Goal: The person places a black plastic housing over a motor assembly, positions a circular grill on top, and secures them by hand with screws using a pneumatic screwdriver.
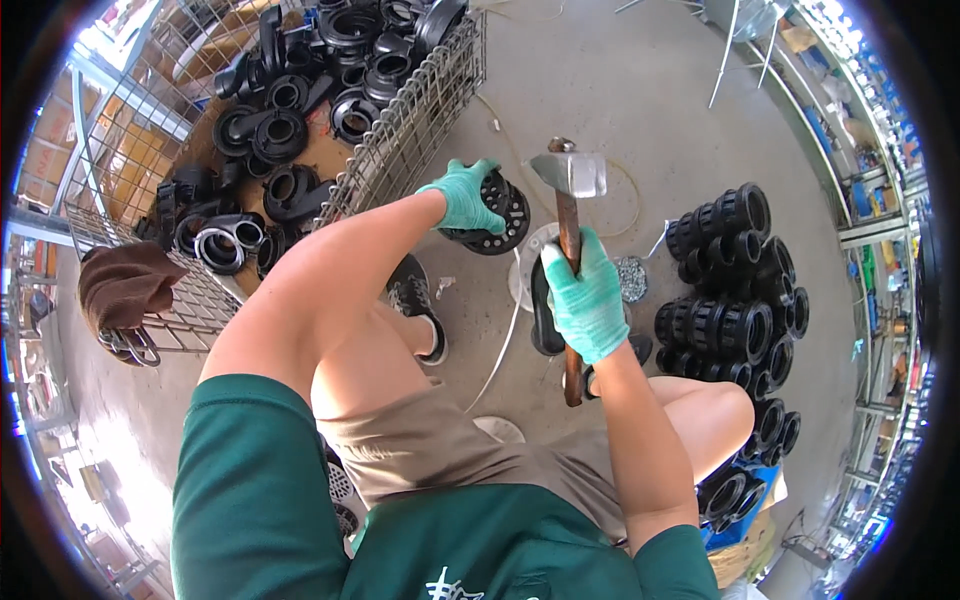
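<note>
My left hand (468,195), in a green knit glove, grips a black round disc with many holes (516,216) by its rim, beside the wire cage. My right hand (590,300), gloved alike, is wrapped round the wooden handle of a hammer (569,215). The hammer's metal head points up and away, above a pale round base (541,246) on the floor. That base is partly covered by the hammer and my right hand. Close by on its right lies a heap of small grey metal pieces (631,279).
At the left stands a wire mesh cage (400,125) with many black ring-shaped parts (278,135); a brown cloth (128,285) hangs on its corner. Stacked black ribbed rings (725,330) are on the right. A thin hose (637,190) crosses the floor. Shelving (868,235) lines the far right.
</note>
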Tool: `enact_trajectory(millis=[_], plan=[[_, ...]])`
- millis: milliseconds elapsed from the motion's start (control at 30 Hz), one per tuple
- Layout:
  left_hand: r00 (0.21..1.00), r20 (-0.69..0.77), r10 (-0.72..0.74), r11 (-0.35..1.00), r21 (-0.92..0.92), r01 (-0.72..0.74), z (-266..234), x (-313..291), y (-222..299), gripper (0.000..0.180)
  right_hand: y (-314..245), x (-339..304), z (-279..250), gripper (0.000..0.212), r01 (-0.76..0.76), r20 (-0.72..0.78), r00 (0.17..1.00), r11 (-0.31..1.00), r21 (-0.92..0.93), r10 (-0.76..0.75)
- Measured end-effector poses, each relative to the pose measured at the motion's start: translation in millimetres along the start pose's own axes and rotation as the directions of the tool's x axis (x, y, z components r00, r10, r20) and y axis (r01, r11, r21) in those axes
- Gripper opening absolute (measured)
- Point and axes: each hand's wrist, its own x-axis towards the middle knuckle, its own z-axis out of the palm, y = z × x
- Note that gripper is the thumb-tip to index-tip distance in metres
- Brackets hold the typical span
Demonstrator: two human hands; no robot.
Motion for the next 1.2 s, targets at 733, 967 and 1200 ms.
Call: enact_trajectory(millis=[733,967,1200], plan=[[0.882,0.023,0.470,0.868,-0.191,-0.458,-33,-50,31,0.148,48,70,-17,0.031,-0.033,-0.068,0.992,0.735,0.677,0.107],[0.768,-0.016,0.640,0.762,0.134,-0.633,-32,-47,30,0.147,58,73,-23,0.022,-0.150,-0.003,0.975,0.660,0.736,0.224],[0.916,-0.106,0.387,0.916,0.159,-0.368,-29,-47,40,0.132,28,67,-31,0.017,-0.175,-0.035,0.969,0.775,0.607,0.246]])
